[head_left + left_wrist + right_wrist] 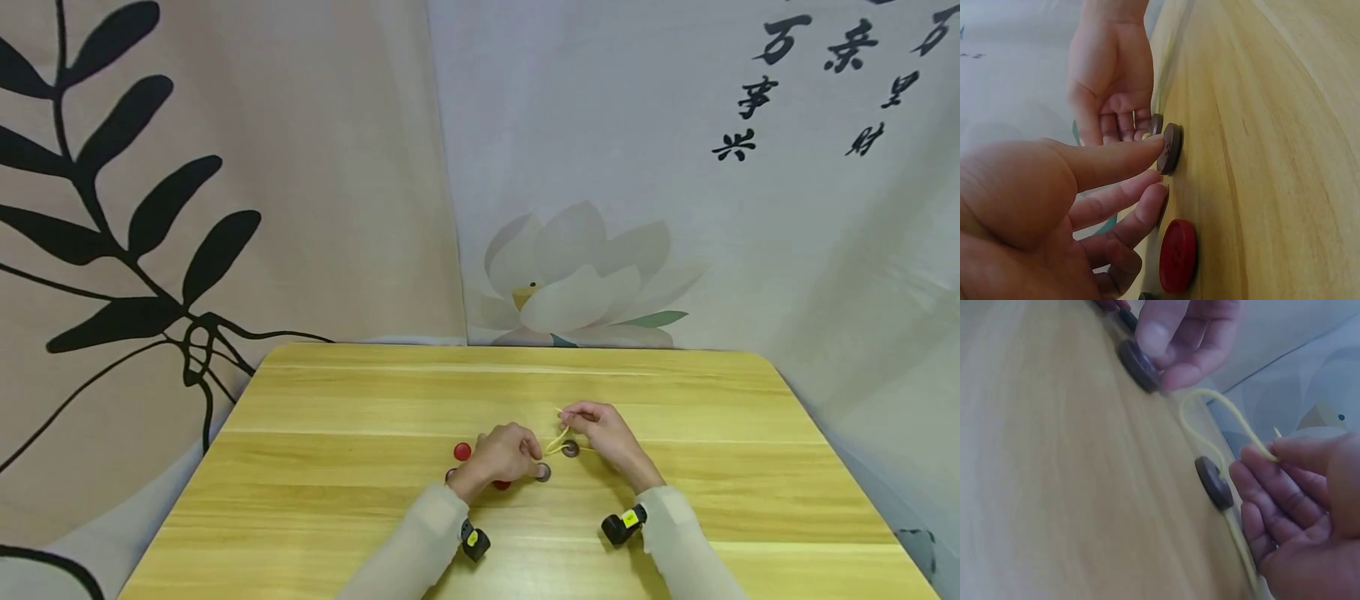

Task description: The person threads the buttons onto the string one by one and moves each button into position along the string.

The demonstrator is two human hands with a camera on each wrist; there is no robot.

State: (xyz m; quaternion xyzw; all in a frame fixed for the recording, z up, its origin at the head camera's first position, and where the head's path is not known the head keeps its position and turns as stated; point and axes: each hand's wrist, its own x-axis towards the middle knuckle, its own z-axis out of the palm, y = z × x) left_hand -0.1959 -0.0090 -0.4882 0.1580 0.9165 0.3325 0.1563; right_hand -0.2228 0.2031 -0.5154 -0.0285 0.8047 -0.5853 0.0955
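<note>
My right hand [611, 433] pinches a yellow cord [1235, 412] between thumb and finger, with a short end sticking up past the fingertips. The cord loops down to a brown button [1214, 482] on the table and runs on beyond it. My left hand [504, 457] is low over the wood; its thumb touches a second brown button [1170, 149], and its other fingers are loosely bent beside that button. Another dark disc is partly hidden behind the left fingertips in the left wrist view.
A red button [462, 452] lies left of the left hand. Another red button [1178, 255] is partly under that hand in the head view, and a dark-edged one shows by the left wrist. The wooden table [337, 400] meets printed curtains behind.
</note>
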